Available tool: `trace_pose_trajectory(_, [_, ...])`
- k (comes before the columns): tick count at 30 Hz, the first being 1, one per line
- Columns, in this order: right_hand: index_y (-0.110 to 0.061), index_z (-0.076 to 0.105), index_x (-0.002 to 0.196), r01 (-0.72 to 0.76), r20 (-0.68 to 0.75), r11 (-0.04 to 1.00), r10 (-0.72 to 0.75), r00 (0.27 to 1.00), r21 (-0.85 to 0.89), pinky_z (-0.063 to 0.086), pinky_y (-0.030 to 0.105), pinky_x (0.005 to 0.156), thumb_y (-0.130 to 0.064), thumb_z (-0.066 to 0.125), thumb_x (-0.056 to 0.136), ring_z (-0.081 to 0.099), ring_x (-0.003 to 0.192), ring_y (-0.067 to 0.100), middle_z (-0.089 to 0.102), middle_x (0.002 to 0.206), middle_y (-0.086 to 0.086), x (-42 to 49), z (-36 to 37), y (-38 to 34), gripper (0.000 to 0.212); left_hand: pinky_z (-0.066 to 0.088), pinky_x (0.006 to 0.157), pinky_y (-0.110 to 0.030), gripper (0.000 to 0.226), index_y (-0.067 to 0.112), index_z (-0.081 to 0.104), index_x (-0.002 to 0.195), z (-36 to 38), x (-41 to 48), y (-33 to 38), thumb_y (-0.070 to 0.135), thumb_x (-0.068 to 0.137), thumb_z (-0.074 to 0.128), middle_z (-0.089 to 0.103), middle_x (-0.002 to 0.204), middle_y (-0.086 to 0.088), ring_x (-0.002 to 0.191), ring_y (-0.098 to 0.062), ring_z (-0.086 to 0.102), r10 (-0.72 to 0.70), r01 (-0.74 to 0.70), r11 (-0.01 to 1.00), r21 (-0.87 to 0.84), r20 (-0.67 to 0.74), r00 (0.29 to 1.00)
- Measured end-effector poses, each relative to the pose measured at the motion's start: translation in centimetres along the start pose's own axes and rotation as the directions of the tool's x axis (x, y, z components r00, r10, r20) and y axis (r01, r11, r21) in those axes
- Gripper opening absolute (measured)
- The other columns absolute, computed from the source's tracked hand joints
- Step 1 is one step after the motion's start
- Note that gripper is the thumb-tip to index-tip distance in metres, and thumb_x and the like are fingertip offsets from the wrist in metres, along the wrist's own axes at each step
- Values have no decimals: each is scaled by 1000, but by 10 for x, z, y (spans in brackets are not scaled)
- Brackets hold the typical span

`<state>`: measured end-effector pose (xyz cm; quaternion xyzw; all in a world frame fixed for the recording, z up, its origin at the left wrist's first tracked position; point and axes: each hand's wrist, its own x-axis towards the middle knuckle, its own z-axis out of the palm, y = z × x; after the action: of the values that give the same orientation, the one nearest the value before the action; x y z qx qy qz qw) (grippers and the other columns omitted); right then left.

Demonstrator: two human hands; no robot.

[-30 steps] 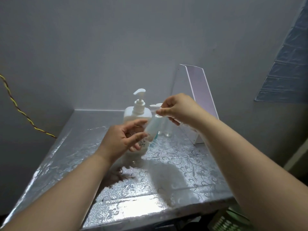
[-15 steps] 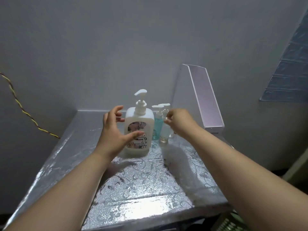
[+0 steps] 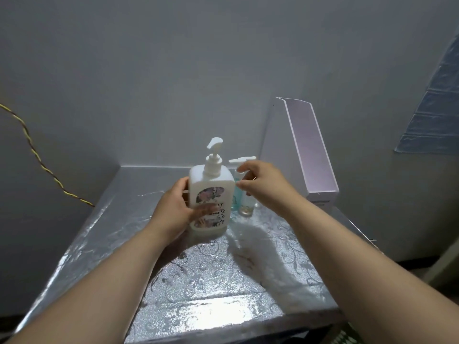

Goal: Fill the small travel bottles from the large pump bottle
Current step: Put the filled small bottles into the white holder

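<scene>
The large white pump bottle [image 3: 211, 194] stands upright on the silver patterned table [image 3: 218, 274], its label facing me. My left hand [image 3: 177, 209] grips it from the left, thumb across the label. Just right of it stand two small travel bottles with white pump tops: a blue one [image 3: 235, 198] and a clear one [image 3: 247, 206]. My right hand [image 3: 264, 181] hovers at their necks with fingers apart, index finger above and thumb below. It hides part of the clear bottle's top.
A white folded board [image 3: 310, 150] leans against the wall at the back right. A yellow-black twisted cord [image 3: 37, 155] hangs along the left wall. The table's front edge [image 3: 223, 328] is close to me, and walls close in behind and to the left.
My right hand set the small clear bottle down beside the blue one and let go of it. My left hand moved onto the large pump bottle and closed around it.
</scene>
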<state>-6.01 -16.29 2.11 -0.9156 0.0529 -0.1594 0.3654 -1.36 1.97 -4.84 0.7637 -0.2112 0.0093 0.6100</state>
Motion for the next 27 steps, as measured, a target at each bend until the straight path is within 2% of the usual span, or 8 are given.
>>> trace_pose_trajectory(6, [-21,40,138,-30,283,939,-73,956,342,48,39,101,-2,69,80,58,113,22,58,122,8,-14,-9,-1,68,54,76,-31,68,31,60,107,-3,-3,6,42,48,90,73,99,4,94,-13,69,47,-48,988,-150,-11,999])
trace_pose_trajectory(10, [-26,33,143,50,243,935,-142,960,350,50,39,98,-16,78,75,59,113,17,59,123,2,-18,-22,-4,82,54,78,-27,70,28,62,107,3,-4,23,51,46,88,74,104,3,97,-14,70,107,-89,964,-249,61,992])
trace_pose_trajectory(14, [-22,47,128,97,203,903,-197,959,418,57,30,85,-8,77,75,65,100,15,65,114,7,-26,-39,-6,63,54,75,-22,76,32,64,108,17,-4,42,65,43,84,74,103,4,95,-11,69,153,-117,965,-236,142,978])
trace_pose_trajectory(17, [-14,51,123,109,114,869,-186,976,483,51,11,58,-3,77,74,64,78,6,65,100,6,-29,-58,-3,57,56,78,-26,78,31,62,118,26,3,62,66,51,80,72,108,3,100,-11,68,176,-118,960,-252,221,959])
trace_pose_trajectory(19, [-12,54,120,126,26,863,-158,987,490,46,8,51,-7,79,72,61,70,2,65,93,2,-29,-72,-1,54,56,85,-34,73,27,60,124,35,9,78,62,61,76,71,113,2,104,-13,67,193,-123,959,-256,270,943])
trace_pose_trajectory(21, [-16,57,114,143,-68,862,-125,990,487,50,14,55,-12,82,69,63,73,6,65,92,0,-27,-86,3,51,55,88,-37,64,26,60,126,47,18,90,58,72,69,69,116,0,109,-16,65,196,-119,959,-255,300,934])
trace_pose_trajectory(25, [-25,58,101,142,-276,908,-30,961,394,59,42,79,-31,86,54,68,89,22,69,95,2,-17,-111,16,55,48,98,-36,55,24,52,135,82,42,105,48,86,60,64,128,0,119,-16,59,177,-100,958,-268,280,944])
trace_pose_trajectory(27, [-27,56,101,122,-392,944,7,920,305,58,42,79,-39,85,52,67,88,19,68,94,-1,-14,-125,21,57,44,102,-33,57,21,49,137,97,51,108,48,87,60,58,133,-2,121,-16,56,117,-59,959,-277,196,974])
